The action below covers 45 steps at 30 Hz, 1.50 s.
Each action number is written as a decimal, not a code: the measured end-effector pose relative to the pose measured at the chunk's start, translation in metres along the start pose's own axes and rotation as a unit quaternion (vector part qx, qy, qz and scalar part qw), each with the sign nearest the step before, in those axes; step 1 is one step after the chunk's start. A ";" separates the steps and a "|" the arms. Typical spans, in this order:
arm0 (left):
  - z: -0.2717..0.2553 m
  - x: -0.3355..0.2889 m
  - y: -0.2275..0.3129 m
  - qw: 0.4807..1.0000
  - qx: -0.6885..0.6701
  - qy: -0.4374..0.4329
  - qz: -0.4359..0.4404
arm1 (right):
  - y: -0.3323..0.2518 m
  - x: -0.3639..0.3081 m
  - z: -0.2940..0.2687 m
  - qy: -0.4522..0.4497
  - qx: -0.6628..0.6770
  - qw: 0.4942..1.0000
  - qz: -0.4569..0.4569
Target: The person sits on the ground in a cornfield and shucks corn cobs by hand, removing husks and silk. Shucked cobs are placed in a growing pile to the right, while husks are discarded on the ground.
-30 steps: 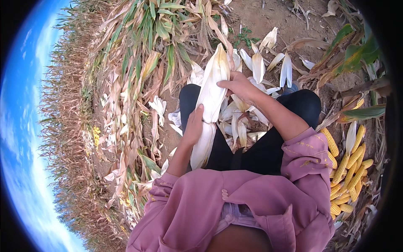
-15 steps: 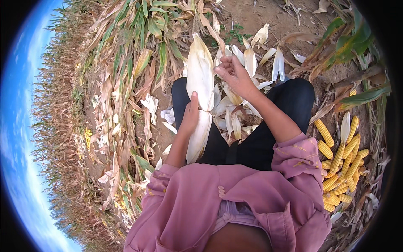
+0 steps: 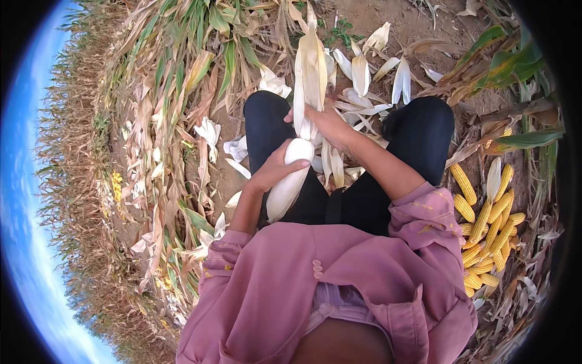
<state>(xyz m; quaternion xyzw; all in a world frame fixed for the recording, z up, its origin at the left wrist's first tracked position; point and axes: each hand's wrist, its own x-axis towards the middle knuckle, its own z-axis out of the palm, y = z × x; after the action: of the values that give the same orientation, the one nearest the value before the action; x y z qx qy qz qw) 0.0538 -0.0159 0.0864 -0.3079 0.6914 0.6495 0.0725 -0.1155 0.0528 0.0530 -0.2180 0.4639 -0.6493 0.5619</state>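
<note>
A corn ear in pale husk [image 3: 287,185] lies slanted over my lap, its rounded upper end facing away from me. My left hand [image 3: 274,170] is closed around that end, the thumb laid across the top. Just beyond it, my right hand [image 3: 324,125] grips the base of long, dry corn husk leaves [image 3: 311,73] that stand up past my knees. A narrow pinched neck joins the leaves and the ear between my hands. Some right-hand fingers are hidden behind the leaves. No yellow kernels show on the held ear.
Husked yellow corn ears [image 3: 491,224] are piled on the ground at my right. Loose husks [image 3: 360,74] litter the soil between and beyond my knees [image 3: 418,130]. Dry stalks with green leaves [image 3: 227,67] lie at the far left, and standing corn [image 3: 79,182] lines the left side.
My right hand has come down and left onto the husk leaves. My left hand has shifted to the ear's rounded end. The upper husk has loosened and leans right.
</note>
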 end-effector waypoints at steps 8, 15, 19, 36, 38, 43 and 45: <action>0.012 0.010 0.013 0.998 0.023 0.045 0.022 | -0.009 0.004 0.014 0.095 0.092 0.991 -0.022; 0.023 0.022 0.022 0.984 -0.167 0.054 0.041 | -0.026 0.007 0.029 0.229 0.293 0.922 -0.107; 0.023 0.029 0.003 0.908 -0.413 -0.060 -0.036 | -0.031 0.013 0.028 0.259 0.401 0.866 -0.149; 0.053 0.040 0.023 0.847 -0.521 -0.097 -0.039 | -0.033 0.034 -0.018 0.320 0.497 0.803 -0.081; 0.051 0.040 0.016 0.844 -0.528 -0.087 -0.045 | -0.022 0.046 -0.017 0.345 0.453 0.819 -0.075; 0.048 0.038 0.007 0.831 -0.545 -0.086 -0.068 | -0.003 0.055 -0.023 0.320 0.467 0.823 -0.046; 0.051 0.019 0.012 0.822 -0.559 -0.106 -0.010 | -0.005 0.060 -0.060 0.434 0.360 0.811 -0.155</action>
<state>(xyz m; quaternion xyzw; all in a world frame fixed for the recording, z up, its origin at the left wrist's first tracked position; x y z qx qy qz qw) 0.0172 0.0256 0.0798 -0.2311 0.1945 0.9527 -0.0328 -0.1826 0.0183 0.0144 0.2357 0.3527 -0.8752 0.2323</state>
